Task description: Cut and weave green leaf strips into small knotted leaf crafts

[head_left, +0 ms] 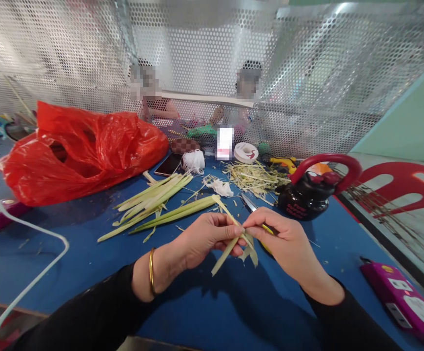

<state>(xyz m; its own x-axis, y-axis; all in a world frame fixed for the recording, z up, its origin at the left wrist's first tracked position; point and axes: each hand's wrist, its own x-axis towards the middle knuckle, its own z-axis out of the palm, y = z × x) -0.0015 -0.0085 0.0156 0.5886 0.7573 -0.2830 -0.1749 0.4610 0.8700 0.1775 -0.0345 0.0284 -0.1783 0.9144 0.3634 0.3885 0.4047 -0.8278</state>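
Observation:
My left hand (207, 238) is closed on a pale green leaf strip (227, 253), pinching it near its upper part. My right hand (283, 239) meets it from the right, its fingertips pinched on the same strip, where thin shreds hang down. A gold bangle sits on my left wrist. Both hands hover over the blue table (87, 253). A bundle of long green leaf strips (160, 202) lies on the table just beyond my left hand.
A red plastic bag (80, 151) fills the far left. A black kettle with a red handle (312, 192) stands at the right, leaf trimmings (253, 178) behind it. A phone (170, 165), a white cable (32, 273) and purple boxes (404, 300) also lie about. Two people sit behind the perforated screen.

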